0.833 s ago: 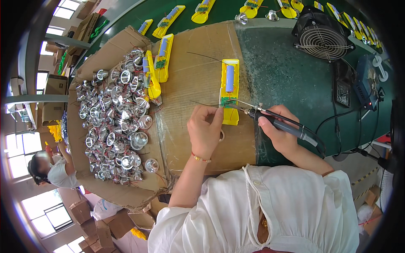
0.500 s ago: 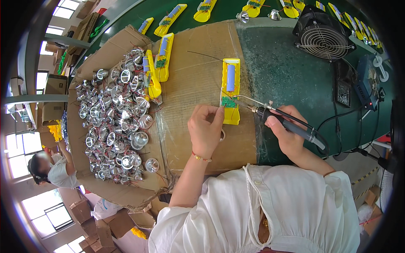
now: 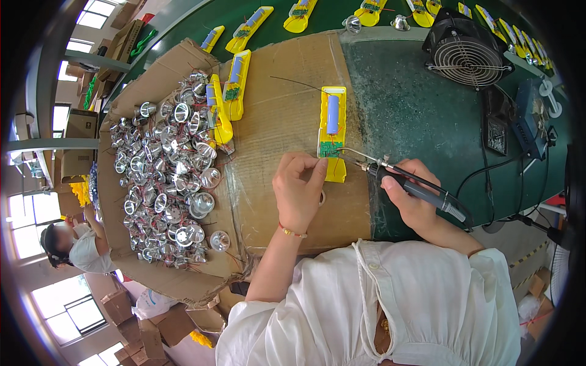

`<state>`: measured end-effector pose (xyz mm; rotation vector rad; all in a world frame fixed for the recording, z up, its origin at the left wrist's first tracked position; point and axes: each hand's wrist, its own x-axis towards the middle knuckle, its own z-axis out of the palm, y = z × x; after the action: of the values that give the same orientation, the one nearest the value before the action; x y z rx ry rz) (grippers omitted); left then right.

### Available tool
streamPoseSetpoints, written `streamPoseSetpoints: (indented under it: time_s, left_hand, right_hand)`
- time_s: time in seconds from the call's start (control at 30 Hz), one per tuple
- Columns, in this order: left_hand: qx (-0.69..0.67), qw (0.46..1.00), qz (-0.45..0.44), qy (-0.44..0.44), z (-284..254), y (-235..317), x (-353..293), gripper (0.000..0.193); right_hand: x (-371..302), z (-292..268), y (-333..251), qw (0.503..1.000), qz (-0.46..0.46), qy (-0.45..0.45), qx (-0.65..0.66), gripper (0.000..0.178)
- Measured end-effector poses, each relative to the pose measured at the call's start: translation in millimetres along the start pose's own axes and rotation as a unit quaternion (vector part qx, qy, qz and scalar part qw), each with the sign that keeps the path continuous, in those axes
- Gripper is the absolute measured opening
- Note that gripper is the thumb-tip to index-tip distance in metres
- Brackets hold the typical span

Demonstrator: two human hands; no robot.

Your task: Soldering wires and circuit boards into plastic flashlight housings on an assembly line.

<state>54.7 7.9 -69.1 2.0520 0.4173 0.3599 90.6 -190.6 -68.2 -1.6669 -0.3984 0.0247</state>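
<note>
A yellow plastic housing (image 3: 336,172) lies on the cardboard sheet in front of me, holding a blue-violet cylindrical battery (image 3: 332,115) and a small green circuit board (image 3: 330,149). A thin dark wire stretches from its upper end to the left. My right hand (image 3: 413,194) grips a soldering iron (image 3: 421,191) with a thin metal tube alongside it; both tips reach the board's right side. Thumb and forefinger of my left hand (image 3: 299,186) are pinched at the board's lower left edge; what they hold is too small to make out. Under that hand a white ring (image 3: 322,197) partly shows.
Left of me, a cardboard box (image 3: 135,277) holds many silver reflector cups with wires. Several yellow housings (image 3: 238,85) lie by the box and along the table's far side. A black fan (image 3: 467,58) and a blue soldering station (image 3: 530,119) stand right. Another person (image 3: 82,244) is at far left.
The soldering iron and my right hand have shifted slightly left, its tip a little lower on the board. My left hand stays pinched at the board's edge, almost unmoved.
</note>
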Motion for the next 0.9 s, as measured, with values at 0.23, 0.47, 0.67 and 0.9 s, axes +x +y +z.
streamPoseSetpoints:
  time_s: [0.23,0.47,0.67,0.9]
  left_hand:
    - [-0.038,0.999,-0.016,-0.011,-1.9,-3.6,0.8,0.008]
    - [-0.019,0.999,-0.015,-0.024,-1.7,2.5,1.4,0.007]
    - [-0.025,1.000,0.003,0.003,2.0,0.2,0.1,0.006]
    - [-0.035,0.999,0.003,0.001,2.9,-1.9,-0.2,0.006]
  right_hand:
    - [0.5,-2.8,-2.7,1.000,0.012,-0.021,-0.012,0.016]
    - [-0.3,1.1,2.2,1.000,-0.003,-0.003,0.017,0.015]
    - [2.5,-0.2,-6.9,0.999,-0.018,-0.036,-0.008,0.012]
    - [2.6,2.3,-6.7,0.998,-0.042,-0.031,-0.023,0.012]
